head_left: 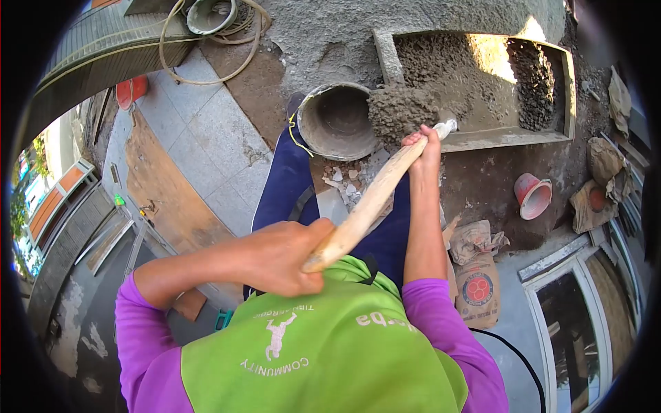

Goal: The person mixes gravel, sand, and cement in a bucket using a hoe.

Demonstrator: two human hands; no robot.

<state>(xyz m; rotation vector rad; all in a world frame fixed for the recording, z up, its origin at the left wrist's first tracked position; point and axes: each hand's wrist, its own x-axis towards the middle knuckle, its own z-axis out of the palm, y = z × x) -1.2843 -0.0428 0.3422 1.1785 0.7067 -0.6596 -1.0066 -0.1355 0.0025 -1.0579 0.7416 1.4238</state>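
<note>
My left hand (292,256) is wrapped round the lower end of a pale wooden hoe handle (365,215), close to my green shirt. Further up, my right hand (424,150) grips the same handle just below its whitish head (446,128). A lump of wet mortar (403,110) sits beside the hoe's head and hides the blade. It lies at the right rim of a dark bucket (337,122), which stands tilted between my knees with its mouth towards me. Behind it, more grey mortar (475,96) fills part of a wooden mixing trough (509,140).
A red bucket (533,196) stands to the right, near a cement bag (478,292) and a white-framed window (571,323). On the left are a wooden board (169,186), another red bucket (131,91) and a coiled hose (165,51). Rubble lies below the dark bucket.
</note>
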